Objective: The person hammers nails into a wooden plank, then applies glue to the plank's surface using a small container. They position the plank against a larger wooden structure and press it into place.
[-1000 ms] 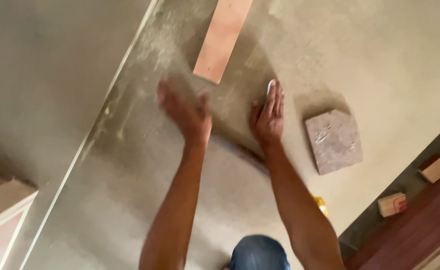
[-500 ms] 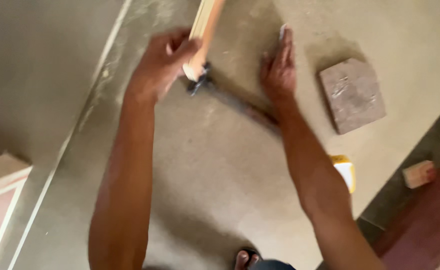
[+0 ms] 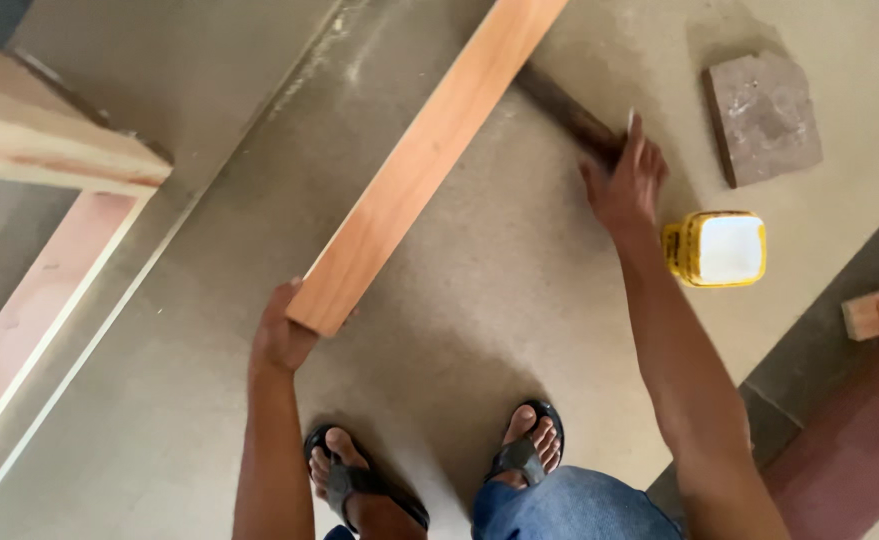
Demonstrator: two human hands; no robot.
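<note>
Left hand [image 3: 281, 340] grips the near end of the wooden plank [image 3: 429, 160], lifted clear of the floor [image 3: 479, 300], right hand [image 3: 624, 180] clasps the dark tool [image 3: 569, 112] lying far right, unraised.

The plank [image 3: 421, 165] is smooth, planed wood with a matt orange-tan face. The floor [image 3: 479, 330] looks like dusty, matt concrete. The square block [image 3: 764, 115] is rough stone, perhaps. The yellow container [image 3: 714, 248] seems glossy plastic.
</note>
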